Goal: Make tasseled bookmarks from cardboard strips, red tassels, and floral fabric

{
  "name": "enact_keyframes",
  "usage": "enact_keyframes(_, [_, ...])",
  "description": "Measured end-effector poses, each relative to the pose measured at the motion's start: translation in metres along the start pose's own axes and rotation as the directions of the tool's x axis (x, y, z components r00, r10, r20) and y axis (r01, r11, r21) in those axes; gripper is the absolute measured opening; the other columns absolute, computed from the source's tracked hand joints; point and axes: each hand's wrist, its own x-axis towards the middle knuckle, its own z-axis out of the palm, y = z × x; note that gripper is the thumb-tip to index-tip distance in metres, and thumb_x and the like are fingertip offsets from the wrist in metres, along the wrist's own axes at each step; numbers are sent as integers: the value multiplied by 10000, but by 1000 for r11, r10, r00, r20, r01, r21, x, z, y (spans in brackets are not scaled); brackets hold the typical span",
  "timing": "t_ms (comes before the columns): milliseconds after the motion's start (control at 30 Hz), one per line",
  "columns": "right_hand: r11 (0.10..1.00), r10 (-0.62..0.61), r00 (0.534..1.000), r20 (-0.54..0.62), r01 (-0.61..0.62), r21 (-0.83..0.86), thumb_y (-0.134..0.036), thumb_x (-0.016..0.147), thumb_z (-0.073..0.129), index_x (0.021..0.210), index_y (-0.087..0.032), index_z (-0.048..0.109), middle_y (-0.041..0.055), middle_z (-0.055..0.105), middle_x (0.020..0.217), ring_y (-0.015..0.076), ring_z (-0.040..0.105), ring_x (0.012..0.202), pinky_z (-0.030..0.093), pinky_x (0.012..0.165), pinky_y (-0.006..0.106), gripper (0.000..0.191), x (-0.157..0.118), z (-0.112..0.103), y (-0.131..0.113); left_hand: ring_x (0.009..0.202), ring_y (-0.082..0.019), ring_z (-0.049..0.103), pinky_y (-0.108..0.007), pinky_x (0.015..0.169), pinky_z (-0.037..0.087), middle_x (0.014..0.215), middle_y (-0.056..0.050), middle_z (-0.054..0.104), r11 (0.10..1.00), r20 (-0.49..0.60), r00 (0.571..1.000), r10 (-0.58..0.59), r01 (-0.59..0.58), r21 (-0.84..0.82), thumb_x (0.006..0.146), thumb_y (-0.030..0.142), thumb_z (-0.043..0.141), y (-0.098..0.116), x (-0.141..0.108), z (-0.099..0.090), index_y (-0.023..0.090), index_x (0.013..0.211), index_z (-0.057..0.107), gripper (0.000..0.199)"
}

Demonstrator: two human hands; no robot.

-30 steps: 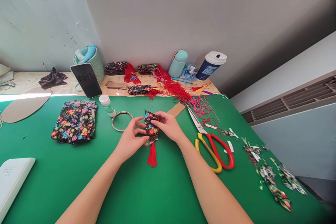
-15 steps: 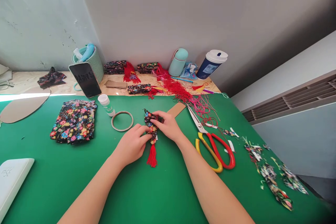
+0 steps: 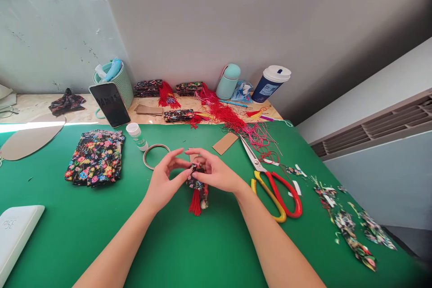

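A small piece of black floral fabric (image 3: 195, 182) with a red tassel (image 3: 195, 203) at its near end lies between my hands. My left hand (image 3: 168, 181) grips its left side between thumb and fingers. On the right side, my right hand (image 3: 218, 172) holds the same fabric, thumb on top. Part of a cardboard strip shows beyond the fingers. A roll of tape (image 3: 146, 157) lies just past my left hand, and a brown card (image 3: 225, 143) beyond my right.
Red and yellow scissors (image 3: 270, 181) lie open at the right, near fabric scraps (image 3: 354, 238). At the left are stacked floral cloth (image 3: 95, 157), a glue stick (image 3: 137, 137) and a phone (image 3: 110, 104). Tasselled bundles, a flask (image 3: 228, 81) and a cup (image 3: 271, 83) line the back.
The fabric's far end has been folded toward me, and a cardboard end now shows there. My left hand has moved up beside the fold. The brown card is now fully uncovered.
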Motion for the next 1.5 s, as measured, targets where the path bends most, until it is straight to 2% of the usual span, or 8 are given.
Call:
enact_keyframes(100, [998, 60, 998, -30, -59, 19, -176, 734, 639, 1252, -240, 417, -5, 598, 857, 132, 613, 773, 497, 714, 284, 568, 0, 1, 1, 764, -179, 642, -332, 745, 535, 761, -33, 658, 973, -11, 986, -164, 160, -167, 690, 287, 701, -1, 3, -1, 146, 1053, 578, 408])
enact_keyframes(333, [995, 101, 993, 64, -99, -31, -172, 713, 664, 1357, -243, 332, -5, 628, 848, 133, 608, 765, 484, 710, 288, 728, 0, 3, -2, 862, -195, 650, -334, 783, 531, 896, -64, 690, 925, 83, 955, -284, 296, -239, 606, 223, 759, 0, 5, -1, 160, 1100, 568, 533])
enact_keyframes(533, [982, 163, 986, 14, -161, -94, -181, 641, 736, 1316, -225, 412, -4, 631, 833, 144, 609, 765, 484, 714, 294, 750, -3, -5, 0, 662, -106, 590, -238, 679, 505, 665, 24, 604, 950, -62, 968, -244, 226, -217, 625, 236, 744, -4, 7, -5, 148, 946, 625, 353])
enact_keyframes(733, [989, 106, 974, -201, -81, 127, -249, 640, 750, 1140, -200, 531, -9, 620, 799, 142, 616, 764, 489, 757, 306, 549, 5, -14, 5, 639, -101, 584, -246, 647, 525, 696, 37, 549, 937, -54, 965, -255, 233, -258, 625, 269, 736, -1, 7, -2, 156, 899, 618, 320])
enact_keyframes(967, [968, 55, 945, -323, 29, 251, -209, 617, 761, 1141, -234, 532, -38, 541, 755, 111, 585, 663, 471, 586, 234, 572, 3, -12, -6, 620, -168, 662, -338, 641, 552, 726, 15, 565, 905, 145, 944, -297, 326, -273, 668, 331, 713, 3, 0, 10, 157, 865, 573, 298])
enact_keyframes(1100, [989, 29, 943, -332, 20, 143, -188, 619, 739, 1139, -230, 520, -35, 550, 775, 123, 606, 712, 491, 689, 274, 566, 5, -14, -2, 761, -197, 657, -394, 790, 505, 758, -10, 651, 991, 84, 988, -127, 123, 52, 717, 221, 646, -4, -3, 12, 184, 899, 588, 194])
enact_keyframes(1233, [996, 75, 954, -292, -61, 58, -163, 618, 716, 1107, -218, 529, -16, 580, 832, 141, 626, 767, 494, 735, 303, 527, 7, -19, 8, 849, -210, 617, -413, 863, 432, 781, -2, 693, 898, 74, 994, 75, -99, 429, 745, 144, 600, -11, -6, 12, 220, 959, 595, 227])
enact_keyframes(1500, [993, 66, 997, 42, -69, 95, -193, 648, 763, 1094, -188, 592, -5, 606, 828, 115, 599, 747, 474, 675, 236, 478, -12, -41, -5, 795, -172, 580, -314, 760, 428, 789, 0, 673, 894, 279, 951, 131, -235, 382, 765, 174, 611, -2, -13, 13, 215, 843, 591, 91])
